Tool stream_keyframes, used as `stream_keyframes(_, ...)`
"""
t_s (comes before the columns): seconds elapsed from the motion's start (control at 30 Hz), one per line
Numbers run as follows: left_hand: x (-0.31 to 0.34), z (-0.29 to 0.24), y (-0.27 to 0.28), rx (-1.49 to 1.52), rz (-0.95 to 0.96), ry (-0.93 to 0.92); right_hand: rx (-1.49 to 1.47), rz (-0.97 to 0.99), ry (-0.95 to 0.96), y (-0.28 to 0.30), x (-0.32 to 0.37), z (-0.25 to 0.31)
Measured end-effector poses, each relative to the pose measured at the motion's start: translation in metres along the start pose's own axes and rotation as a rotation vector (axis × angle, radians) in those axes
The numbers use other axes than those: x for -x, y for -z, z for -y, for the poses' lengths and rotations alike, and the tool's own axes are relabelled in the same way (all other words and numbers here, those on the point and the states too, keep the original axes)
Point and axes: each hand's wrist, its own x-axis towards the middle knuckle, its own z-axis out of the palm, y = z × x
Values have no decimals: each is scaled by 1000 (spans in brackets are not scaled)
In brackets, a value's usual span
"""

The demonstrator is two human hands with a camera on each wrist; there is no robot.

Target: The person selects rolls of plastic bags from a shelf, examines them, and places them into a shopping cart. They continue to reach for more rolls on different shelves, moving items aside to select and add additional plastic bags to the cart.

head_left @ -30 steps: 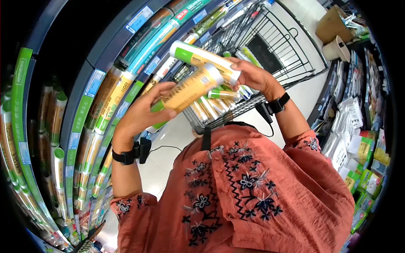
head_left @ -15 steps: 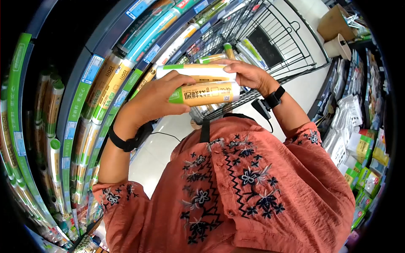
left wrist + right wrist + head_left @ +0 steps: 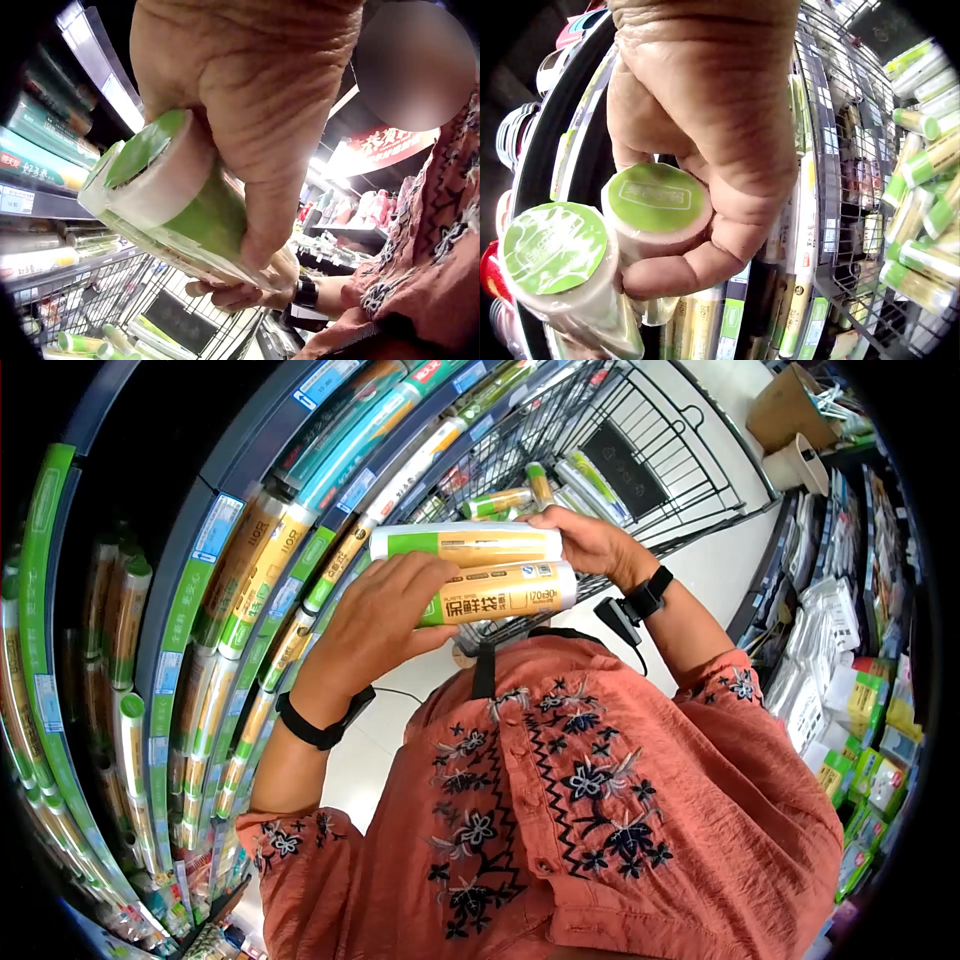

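Two wrapped rolls with green and tan labels lie side by side between the hands in the head view: the far roll (image 3: 490, 544) and the near roll (image 3: 500, 592), its printed label facing up. The left hand (image 3: 385, 610) grips both at their left ends, fingers over the top, thumb along the near roll. At the other end, the right hand (image 3: 592, 546) holds the far roll. In the right wrist view the right hand (image 3: 705, 150) curls its fingers round one roll (image 3: 658, 201), with the other roll (image 3: 559, 251) beside it.
A wire shopping cart (image 3: 690, 480) holding several similar rolls stands beyond the hands. Shelves of rolls with price tags (image 3: 215, 528) run along the left. Packaged goods (image 3: 865, 700) hang on the right, near a cardboard box (image 3: 790, 412).
The near roll swung from a slant to lie level alongside the far roll, which also levelled out. The left hand moved from the near roll alone to a grip across both.
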Motion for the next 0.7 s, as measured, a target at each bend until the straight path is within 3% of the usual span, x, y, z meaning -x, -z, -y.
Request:
stream_keyframes(0.43, 9, -9, -10, -36, -4, 26, -14, 69, 3, -2, -3, -12)
stream_keyframes(0.7, 16, -25, -35, 23, 126, -8, 155, 166, -84, -24, 21, -29)
